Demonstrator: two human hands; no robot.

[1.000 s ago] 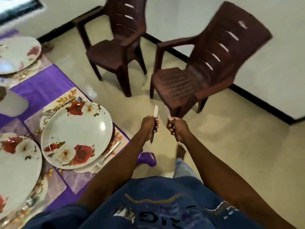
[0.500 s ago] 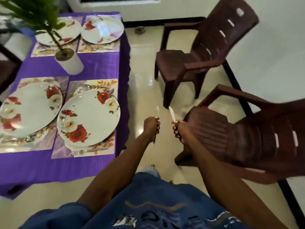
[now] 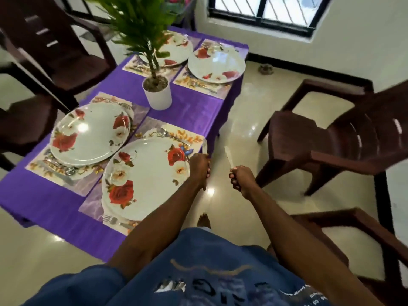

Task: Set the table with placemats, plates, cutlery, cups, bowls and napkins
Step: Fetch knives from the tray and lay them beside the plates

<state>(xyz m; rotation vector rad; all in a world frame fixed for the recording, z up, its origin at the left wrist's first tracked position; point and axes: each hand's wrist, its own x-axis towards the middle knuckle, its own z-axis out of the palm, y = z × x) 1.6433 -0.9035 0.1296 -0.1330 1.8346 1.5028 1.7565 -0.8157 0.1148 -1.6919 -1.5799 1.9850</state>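
Swinging round since a moment ago, the view now brings the purple-clothed bench (image 3: 187, 111) right under the hands, and both knives have travelled with it. Left hand (image 3: 199, 167) is fisted round a silver table knife (image 3: 204, 145), blade up over the near floral placemat (image 3: 189, 138), probably ready to lay it beside the big rose-patterned white plate (image 3: 145, 175). Right hand (image 3: 241, 178) grips a second silver knife (image 3: 228, 156) upright over the glossy cream floor, likely saved for another setting. A fork (image 3: 110, 218) lies at that plate's near edge. Beyond sit a white potted green plant (image 3: 157, 94), three more set places, dark brown plastic chairs (image 3: 331, 138) and a barred window (image 3: 267, 12).
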